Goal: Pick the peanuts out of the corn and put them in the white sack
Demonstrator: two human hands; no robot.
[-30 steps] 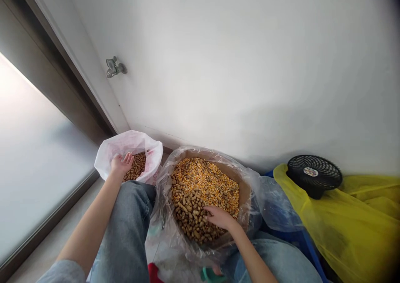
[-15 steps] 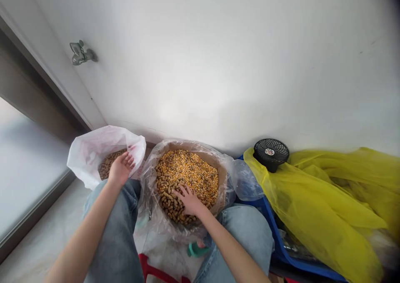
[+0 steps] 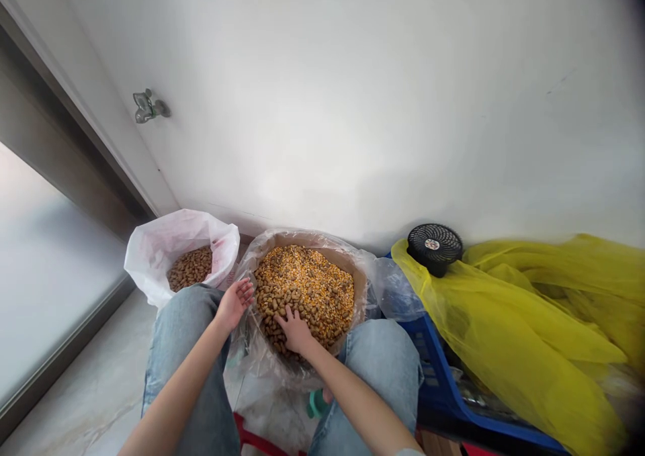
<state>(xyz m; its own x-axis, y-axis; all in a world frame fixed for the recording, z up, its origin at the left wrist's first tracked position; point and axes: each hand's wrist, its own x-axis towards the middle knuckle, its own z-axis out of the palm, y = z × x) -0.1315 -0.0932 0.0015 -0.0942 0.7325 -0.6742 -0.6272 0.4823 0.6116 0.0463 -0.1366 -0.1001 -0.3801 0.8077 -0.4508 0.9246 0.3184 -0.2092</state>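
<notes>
A box lined with clear plastic (image 3: 360, 261) stands between my knees, holding yellow corn kernels (image 3: 297, 261) with unshelled peanuts (image 3: 277, 301) heaped on the near left side. My right hand (image 3: 296, 332) rests on those peanuts, its fingers spread. Just off the box's left rim, my left hand (image 3: 235, 303) hovers with fingers apart and nothing visible in it. To the left, a white sack (image 3: 144, 258) stands with its mouth wide; more peanuts (image 3: 190, 268) lie inside it.
A blue crate (image 3: 433, 369) at the right is partly covered by yellow netting (image 3: 514, 315). On the netting sits a small black fan (image 3: 434, 244). A metal valve (image 3: 148, 107) sticks out of the white wall. Part of a red stool (image 3: 259, 440) shows below.
My left hand has moved right, from over the white sack to the box's left rim. My right hand has shifted slightly left over the peanuts. The view has shifted a little.
</notes>
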